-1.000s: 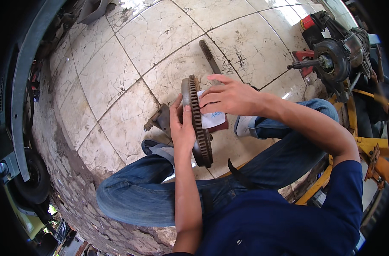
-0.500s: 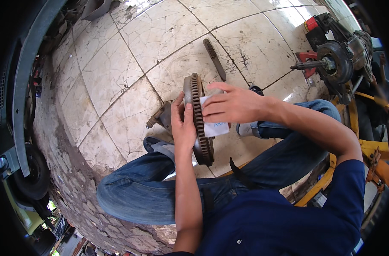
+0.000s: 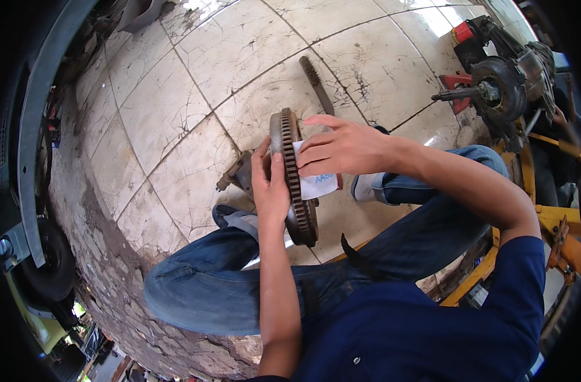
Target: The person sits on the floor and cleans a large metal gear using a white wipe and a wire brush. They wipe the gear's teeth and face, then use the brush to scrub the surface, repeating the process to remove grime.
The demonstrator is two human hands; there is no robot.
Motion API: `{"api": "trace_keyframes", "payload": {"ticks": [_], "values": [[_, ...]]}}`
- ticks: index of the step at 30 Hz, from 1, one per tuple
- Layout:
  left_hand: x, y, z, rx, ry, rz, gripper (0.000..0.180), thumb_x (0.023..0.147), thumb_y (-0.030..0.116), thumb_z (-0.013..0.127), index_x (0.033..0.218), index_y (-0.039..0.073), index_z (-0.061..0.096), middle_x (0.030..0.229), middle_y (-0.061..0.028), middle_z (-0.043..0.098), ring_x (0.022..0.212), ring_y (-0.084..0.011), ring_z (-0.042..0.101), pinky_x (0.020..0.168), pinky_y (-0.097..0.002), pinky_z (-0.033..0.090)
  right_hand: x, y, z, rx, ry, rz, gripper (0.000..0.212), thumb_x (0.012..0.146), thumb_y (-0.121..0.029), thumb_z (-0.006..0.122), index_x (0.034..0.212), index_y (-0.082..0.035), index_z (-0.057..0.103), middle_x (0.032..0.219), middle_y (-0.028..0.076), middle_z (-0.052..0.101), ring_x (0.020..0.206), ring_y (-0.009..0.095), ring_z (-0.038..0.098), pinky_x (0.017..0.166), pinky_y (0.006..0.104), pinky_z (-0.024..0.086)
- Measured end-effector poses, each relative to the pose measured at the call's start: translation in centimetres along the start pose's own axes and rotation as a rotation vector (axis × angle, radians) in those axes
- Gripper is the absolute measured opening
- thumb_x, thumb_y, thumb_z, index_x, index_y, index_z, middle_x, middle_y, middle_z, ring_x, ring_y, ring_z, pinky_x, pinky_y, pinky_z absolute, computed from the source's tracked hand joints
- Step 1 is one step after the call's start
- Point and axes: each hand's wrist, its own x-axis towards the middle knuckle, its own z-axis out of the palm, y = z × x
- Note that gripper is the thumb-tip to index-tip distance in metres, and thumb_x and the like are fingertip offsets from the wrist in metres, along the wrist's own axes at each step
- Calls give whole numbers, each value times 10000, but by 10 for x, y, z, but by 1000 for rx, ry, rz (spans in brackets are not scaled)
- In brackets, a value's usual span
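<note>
Between my knees a toothed flywheel [image 3: 293, 184] stands on edge, its ring of teeth turned up toward me. My left hand [image 3: 271, 188] grips its left side, fingers over the far rim and thumb on the face beside the teeth. On the other side, my right hand [image 3: 344, 149] presses a folded sheet of sandpaper [image 3: 319, 186], white-backed with blue print and a reddish-brown underside, against the flywheel's right face. The worked face is mostly hidden from here. Just left of the flywheel a greasy metal part [image 3: 240, 173] lies on the floor.
A wire brush [image 3: 316, 83] lies on the cracked tiles beyond the flywheel. To the far right stands a greasy axle or hub assembly [image 3: 491, 89] with a red stand [image 3: 454, 92]. A yellow metal frame [image 3: 472, 277] runs beside my right leg; a vehicle's tyre [image 3: 48, 258] is at left.
The flywheel, both hands and the sandpaper have shifted slightly left in view. My right hand has moved a little up along the flywheel's face, still holding the sandpaper.
</note>
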Motion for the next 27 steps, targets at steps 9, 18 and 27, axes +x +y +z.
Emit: {"api": "trace_keyframes", "payload": {"ticks": [9,18,27], "values": [[-1,-3,-2,9,-26,15,422,1052,201,503,1434,32,444,1098,-105,615,917,-124,577,805,-259,482,-1,0,-3,-18,19,-106,304,799,-122,614,1090,-111,700,1096,-3,681,1092,154,622,1143,466,353],[0,-6,-3,-2,-12,26,412,1049,184,500,1430,32,451,1059,-94,623,891,-115,565,799,-259,473,-3,-2,0,-72,-3,-63,310,805,-138,603,1101,-134,697,1108,-13,659,1125,145,607,1152,472,344],[0,-4,-1,10,-17,11,413,1045,176,508,1433,41,456,1053,-102,635,909,-119,577,822,-267,478,-4,6,-1,-64,-5,-41,326,818,-126,604,1131,-149,693,1131,0,659,1114,158,616,1137,472,364]]}}
